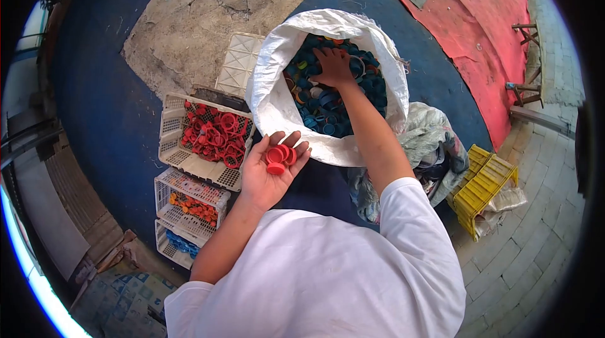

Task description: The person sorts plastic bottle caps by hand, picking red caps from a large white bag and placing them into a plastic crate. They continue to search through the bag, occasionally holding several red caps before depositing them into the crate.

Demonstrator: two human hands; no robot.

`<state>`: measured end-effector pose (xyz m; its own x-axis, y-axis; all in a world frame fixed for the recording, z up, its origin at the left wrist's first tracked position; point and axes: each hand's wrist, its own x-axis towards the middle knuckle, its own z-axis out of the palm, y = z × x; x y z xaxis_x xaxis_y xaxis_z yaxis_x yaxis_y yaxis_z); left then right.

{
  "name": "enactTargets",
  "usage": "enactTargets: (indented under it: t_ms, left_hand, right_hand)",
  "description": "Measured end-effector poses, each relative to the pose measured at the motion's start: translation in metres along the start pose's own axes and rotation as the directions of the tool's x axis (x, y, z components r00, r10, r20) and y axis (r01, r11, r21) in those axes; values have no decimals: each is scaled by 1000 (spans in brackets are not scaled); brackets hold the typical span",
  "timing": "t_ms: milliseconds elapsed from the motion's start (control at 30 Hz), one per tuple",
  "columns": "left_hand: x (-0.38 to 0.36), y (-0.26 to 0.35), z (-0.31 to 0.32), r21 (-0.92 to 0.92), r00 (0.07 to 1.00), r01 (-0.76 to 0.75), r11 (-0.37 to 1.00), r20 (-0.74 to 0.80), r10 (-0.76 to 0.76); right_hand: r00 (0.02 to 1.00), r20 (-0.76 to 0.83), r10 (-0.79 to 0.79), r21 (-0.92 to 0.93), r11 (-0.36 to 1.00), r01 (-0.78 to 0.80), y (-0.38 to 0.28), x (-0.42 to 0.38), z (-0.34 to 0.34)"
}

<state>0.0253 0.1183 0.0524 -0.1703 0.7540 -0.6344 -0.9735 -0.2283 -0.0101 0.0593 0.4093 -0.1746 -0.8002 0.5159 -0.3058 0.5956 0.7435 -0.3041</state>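
L hand (pixel 268 171) is palm-up, fingers cupped and half-curled round a small stack of red caps (pixel 278 158), so its grip is closed loosely on them; the caps lie flat in the palm, round, no real long axis, open/flat faces up toward the cam, the stack running roughly along the fingers toward the white sack (pixel 277 95). The caps sit just below the sack's near rim, between it and the crate of red caps (pixel 211 138). R hand (pixel 333 66) is down inside the sack, fingers spread and pressed on the heap of mostly blue caps (pixel 328 105), w/ some orange and yellow mixed in; can't tell if it's pinching anything. R forearm runs from the sack's mouth back to the white shirt. Left of the sack, three white crates in a row: red caps nearest it, then orange caps (pixel 194 204), then blue ones (pixel 179 243). Right of the sack, a grey cloth bundle (pixel 432 136), then a yellow crate (pixel 482 187) on the paving.
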Motion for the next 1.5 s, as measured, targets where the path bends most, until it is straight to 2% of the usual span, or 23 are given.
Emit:
enactTargets:
  t_ms: [33, 133, 233, 333, 433, 533, 733, 833, 933, 1033, 1133, 1233, 1333, 1433, 1500]
  left_hand:
    - [1, -3, -1, -1, 1000, -8, 1000, 1, 8]
    - [3, -16, -4, 0, 1000, -19, 1000, -4, 19]
    - [5, -24, 0, 18, 1000, -25, 1000, -9, 25]
    - [6, -28, 2, 30, 999, -36, 999, -31, 37]
    - [6, -32, 5, 44, 998, -38, 998, -44, 40]
    - [5, -32, 2, 52, 998, -49, 997, -35, 51]
    - [0, -31, -5, 53, 998, -64, 997, -25, 65]
    - [-4, -33, -9, 58, 997, -73, 996, -31, 75]
    - [-5, -34, -10, 65, 996, -81, 995, -38, 84]
    - [-6, -37, -13, 52, 996, -84, 995, -34, 86]
    - [-3, -39, -14, 36, 996, -85, 996, -21, 85]
    - [1, -41, -14, 29, 997, -83, 996, 0, 83]
    - [12, -40, -9, 17, 995, -94, 995, 40, 93]
    - [20, -39, -6, -18, 993, -96, 995, 60, 97]
    - [21, -42, 3, -15, 992, -104, 994, 77, 105]
  right_hand:
    - [1000, 6, 5, -7, 1000, -5, 1, 1, 0]
    - [986, -169, -10, 70, 997, 22, -6, -3, 6]
    - [964, -210, -160, 146, 970, 193, -21, -6, -9]
    - [963, -71, -258, 217, 939, 268, -45, 8, 7]
    - [977, -38, -208, 61, 976, 210, -63, 12, 32]
    - [968, -201, -151, 34, 986, 161, -68, 15, 55]
    - [970, -153, -188, 31, 980, 194, -61, 11, 49]
    - [965, -180, -193, 69, 976, 208, -63, 14, 55]
    - [934, -306, -182, 50, 977, 207, -66, 9, 56]
    - [947, -277, -164, 47, 982, 184, -63, -2, 45]
    - [954, -286, -89, 120, 984, 128, -63, -12, 28]
    - [974, -210, 86, 452, 892, 18, -54, -24, 3]
    - [909, -386, 160, 652, 744, 146, -32, -26, 3]
    - [929, -266, 259, 823, 563, 78, -20, -47, -24]
    - [931, -244, 273, 829, 556, 54, -15, -60, -39]
